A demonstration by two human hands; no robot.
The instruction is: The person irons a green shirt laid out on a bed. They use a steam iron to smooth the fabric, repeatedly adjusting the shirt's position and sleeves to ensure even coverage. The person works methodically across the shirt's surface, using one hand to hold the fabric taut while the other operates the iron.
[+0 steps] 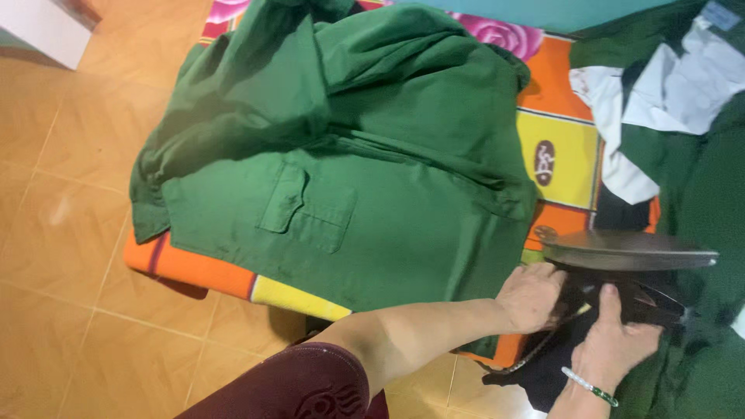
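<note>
Iron [628, 252], tipped on its side with the grey soleplate facing up, sits at the right edge of the green shirt [349, 171], and both hands are on its dark body below the plate; the left hand [531, 296] lies curled over the near end, fingers bent against it, while the right hand [613, 341], a green bead bracelet [590, 386] at the wrist, closes its fingers and thumb on the dark part from below; the two hands sit close together, just apart; the shirt is spread pocket-up over a bright orange, yellow and pink mat [559, 147] on the tiled floor [70, 233], its upper part and sleeves bunched in folds away from the iron; to my eye the step in hand is handling or readying the iron, not pressing, since the plate is off the cloth; a next move would call for turning the plate down and a steady hold on the handle, with fingers kept off the metal; beyond the iron lies a heap of white and dark green clothes [675, 85]; the handle and any cord are hidden under the hands and a black cloth, the right forearm is cut off by the bottom edge, and a maroon knee [295, 388] fills the near corner
</note>
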